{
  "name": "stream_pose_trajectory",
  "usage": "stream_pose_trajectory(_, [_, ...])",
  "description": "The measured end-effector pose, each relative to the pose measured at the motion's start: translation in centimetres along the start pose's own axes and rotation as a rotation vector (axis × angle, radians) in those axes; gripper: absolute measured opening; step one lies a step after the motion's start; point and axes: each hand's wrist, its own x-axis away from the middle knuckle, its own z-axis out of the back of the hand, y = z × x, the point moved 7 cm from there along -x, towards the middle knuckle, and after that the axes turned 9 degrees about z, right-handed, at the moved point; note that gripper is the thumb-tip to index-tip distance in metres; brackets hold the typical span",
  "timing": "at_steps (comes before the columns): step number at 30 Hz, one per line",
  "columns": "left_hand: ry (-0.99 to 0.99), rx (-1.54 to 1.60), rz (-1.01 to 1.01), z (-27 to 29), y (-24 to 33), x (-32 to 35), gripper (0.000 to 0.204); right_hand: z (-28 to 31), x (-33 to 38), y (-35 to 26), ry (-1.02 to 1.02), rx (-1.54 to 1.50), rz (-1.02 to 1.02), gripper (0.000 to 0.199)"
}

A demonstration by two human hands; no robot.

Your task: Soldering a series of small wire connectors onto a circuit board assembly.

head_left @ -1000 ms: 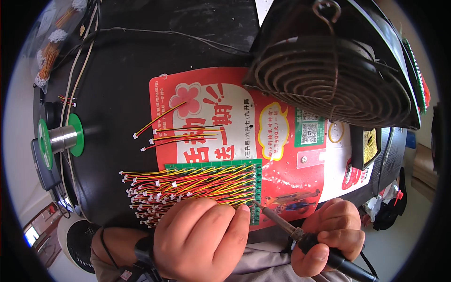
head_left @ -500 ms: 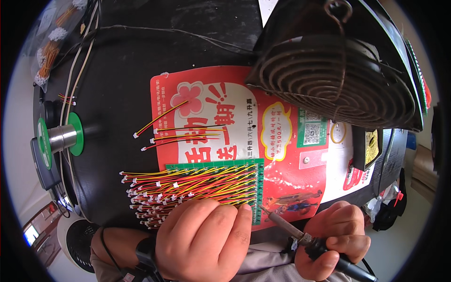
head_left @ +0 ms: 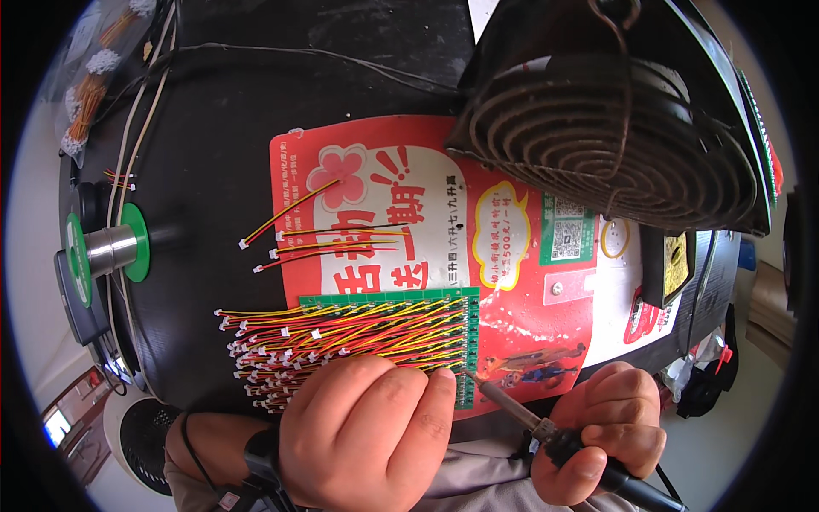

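Observation:
A green circuit board point(head_left: 467, 341) lies near the table's front edge, with rows of red, yellow and black wires point(head_left: 358, 328) running left from it to white plug ends. My left hand point(head_left: 367, 431) is closed over the front part of the wires, its fingertips at the board's right side; what they pinch is hidden. My right hand point(head_left: 601, 427) is wrapped round the black handle of a soldering iron point(head_left: 512, 405). The iron's tip points up and left, at the board's right edge beside my left fingertips. Several loose wires point(head_left: 333, 239) lie farther back.
Under the board is a red printed sheet point(head_left: 529, 316). A black fan with a round wire grille point(head_left: 614, 145) stands at the back right, beside a holder with a yellow sponge point(head_left: 676, 266). A solder spool with green flanges point(head_left: 111, 250) and cables point(head_left: 141, 128) are at the left.
The soldering iron in my right hand has shifted slightly left, its tip now closer to the board and my left fingertips. My left hand has barely moved.

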Motion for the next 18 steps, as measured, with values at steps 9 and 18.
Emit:
stream_pose_trajectory(9, [-0.010, 0.015, 0.049, -0.01, -0.51, 0.64, 0.024, -0.44, -0.12, -0.16, -0.071, 0.009, -0.022, 0.029])
stream_pose_trajectory(18, [-0.040, -0.001, 0.035, -0.17, -0.36, 0.73, 0.022, -0.43, 0.30, -0.43, 0.006, 0.081, -0.094, 0.034])
